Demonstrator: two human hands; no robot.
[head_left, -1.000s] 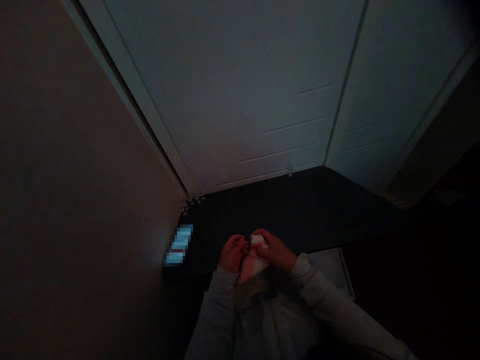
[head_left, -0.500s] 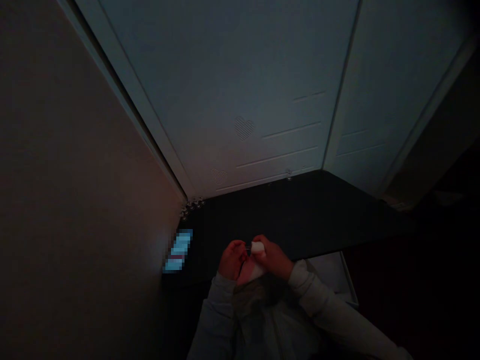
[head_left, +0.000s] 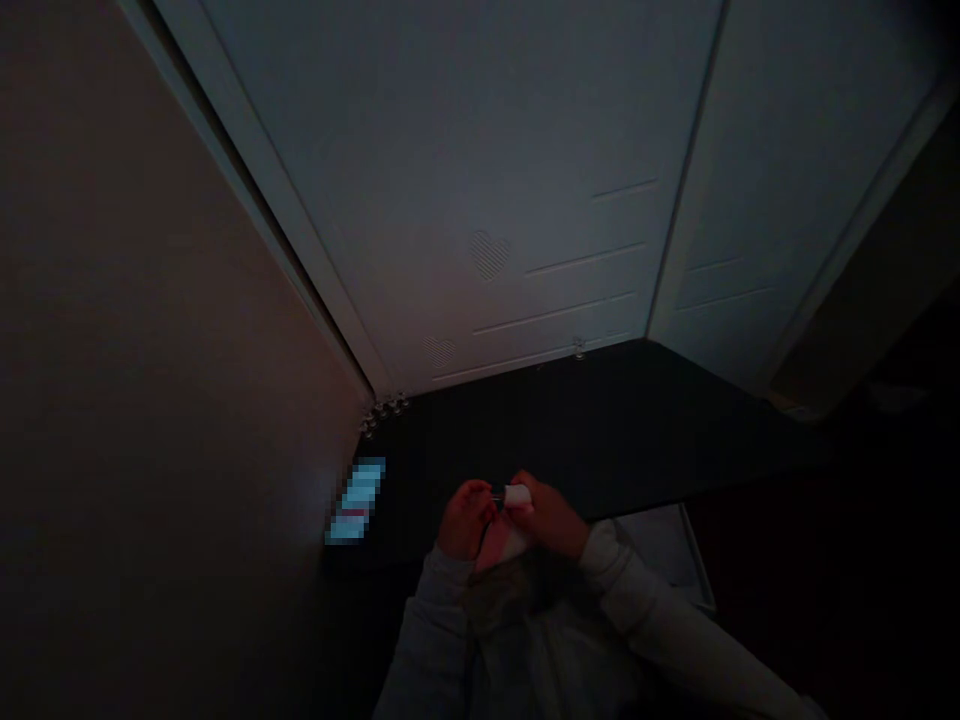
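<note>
In dim light, my left hand is closed at the near edge of the dark table, its fingertips pinching a small, thin metallic piece. Facing it, my right hand is closed around a small white object. The metallic piece lies between the fingertips and the white object; whether they are joined is too dark to tell. Below the hands, a pinkish-white area shows near my lap.
A bright pixelated screen lies at the table's left end. Several small shiny pieces stand in the back left corner, and another by the white panel. A white tray or box sits below the table at right.
The white object in my right hand has turned slightly and sits a touch further right. My left hand has hardly moved.
</note>
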